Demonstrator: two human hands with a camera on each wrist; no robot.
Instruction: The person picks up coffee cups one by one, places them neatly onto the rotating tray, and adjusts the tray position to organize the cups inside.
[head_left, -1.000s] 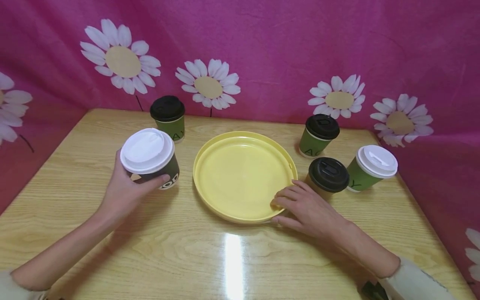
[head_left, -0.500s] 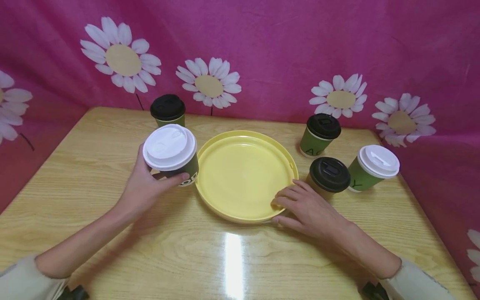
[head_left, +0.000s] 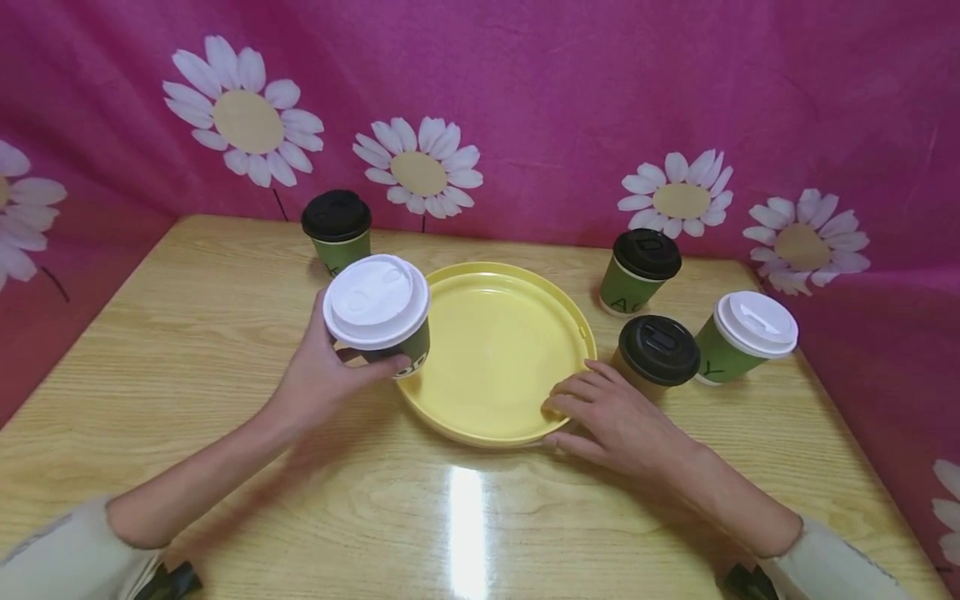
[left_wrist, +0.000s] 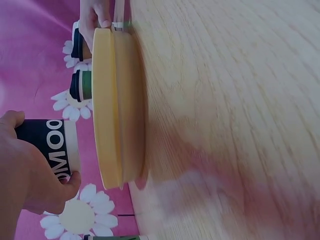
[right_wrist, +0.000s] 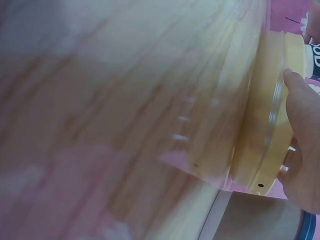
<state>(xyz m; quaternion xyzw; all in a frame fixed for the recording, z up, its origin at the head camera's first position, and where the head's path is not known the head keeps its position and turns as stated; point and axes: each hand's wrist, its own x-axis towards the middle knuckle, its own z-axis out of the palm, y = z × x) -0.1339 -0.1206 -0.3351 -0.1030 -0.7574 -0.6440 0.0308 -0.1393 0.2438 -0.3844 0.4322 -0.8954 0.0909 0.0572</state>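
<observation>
My left hand (head_left: pixel 318 371) grips a dark paper coffee cup (head_left: pixel 415 340) with a white lid (head_left: pixel 375 298), holding it upright over the left rim of a round yellow tray (head_left: pixel 502 354). In the left wrist view, white lettering shows on the cup (left_wrist: pixel 42 137), and its base is raised off the table beside the tray wall (left_wrist: pixel 107 110). At the tray's near right edge, my right hand (head_left: pixel 618 421) pinches the rim. Its thumb (right_wrist: pixel 295 82) lies along the outer side of the tray (right_wrist: pixel 257 125) in the right wrist view; the other fingers reach inside.
Behind the left hand stands a green cup with a black lid (head_left: pixel 337 225). To the tray's right are another black-lidded green cup (head_left: pixel 637 271), a brown cup with a black lid (head_left: pixel 658 348) and a white-lidded green cup (head_left: pixel 742 337). A pink daisy-print cloth (head_left: pixel 540 100) hangs behind the wooden table (head_left: pixel 375 517).
My left hand has carried the white-lidded cup rightward, from left of the tray to over its left rim. The right hand and the tray have stayed in place.
</observation>
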